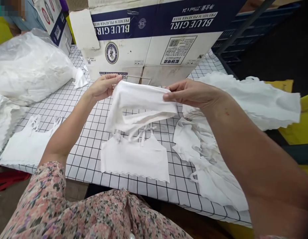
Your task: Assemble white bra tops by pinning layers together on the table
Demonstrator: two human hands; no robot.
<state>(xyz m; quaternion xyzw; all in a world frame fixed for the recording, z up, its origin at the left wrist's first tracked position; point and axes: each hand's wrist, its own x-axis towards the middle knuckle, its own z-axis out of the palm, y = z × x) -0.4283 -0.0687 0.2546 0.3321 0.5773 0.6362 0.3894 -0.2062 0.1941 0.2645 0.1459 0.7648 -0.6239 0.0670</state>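
Note:
My left hand (105, 87) pinches the upper left corner of a white camisole top (144, 96), raised above the table. At its right end, my right hand (188, 93) grips the same edge between thumb and fingers. The cloth is stretched between both hands, and its lower part hangs in loose folds. Below it, another white camisole top (135, 157) lies flat with its straps toward the back and a scalloped hem toward me. The hanging cloth partly covers those straps.
Crumpled white garments (213, 166) are heaped on the right, with more white cloth (258, 99) behind. A flat white top (24, 142) and a stuffed plastic bag (31, 66) are at left. A large cardboard box (154, 43) stands at the back of the grid-patterned tablecloth (81, 152).

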